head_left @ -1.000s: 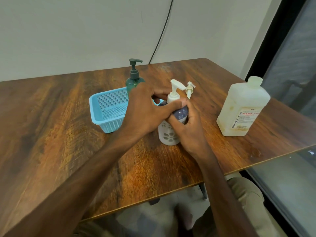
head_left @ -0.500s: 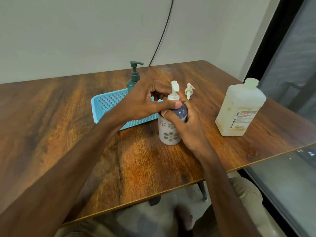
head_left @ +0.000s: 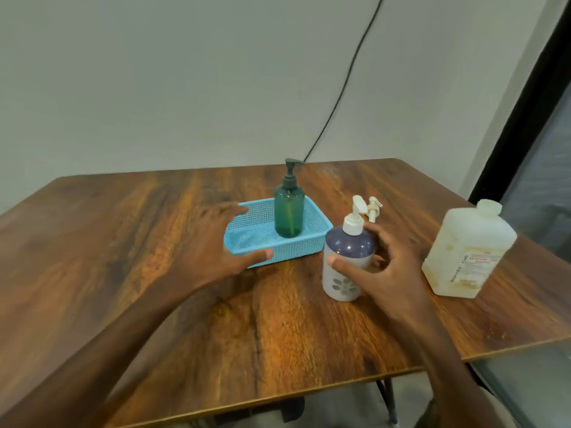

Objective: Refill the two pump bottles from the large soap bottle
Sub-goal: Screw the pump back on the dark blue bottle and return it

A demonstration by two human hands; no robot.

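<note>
Dial set on the white pump bottle, with 12 toward the wall.

Hands, 2, well apart.
- Right hand [head_left: 383, 270]: wrapped on the white pump bottle [head_left: 341, 284], thumb on its near face, fingers curled round its far side.
- Left hand [head_left: 221, 242]: flat, fingers spread, holding nothing, at 9 o'clock over the left end of the basket [head_left: 296, 253]. I cannot tell whether its thumb touches the basket's near wall.

Pump bottles, 2.
- White pump bottle: upright on the table [head_left: 139, 273], just off the basket's near right corner. It has a white body with a grey flower print, a dark blue shoulder and a white pump fitted.
- Green pump bottle [head_left: 289, 216]: at 11 o'clock, upright inside the basket toward its far right. It is translucent green with a dark pump fitted, nozzle pointing right.

Large soap bottle, 1 [head_left: 469, 251]: at 3 o'clock, upright, apart from the right hand. I read it as square-shouldered, cloudy white and capped, with a label on the near face and yellowish marks low down.

Basket, 1: shallow, light blue mesh plastic.

Spare pump head, 1 [head_left: 373, 208]: cream, at 12 o'clock just behind the white bottle. Its lower part is hidden by the bottle and the fingers.

Cable, 1 [head_left: 340, 88]: black, running down the wall [head_left: 154, 88] to the table's far edge.
</note>
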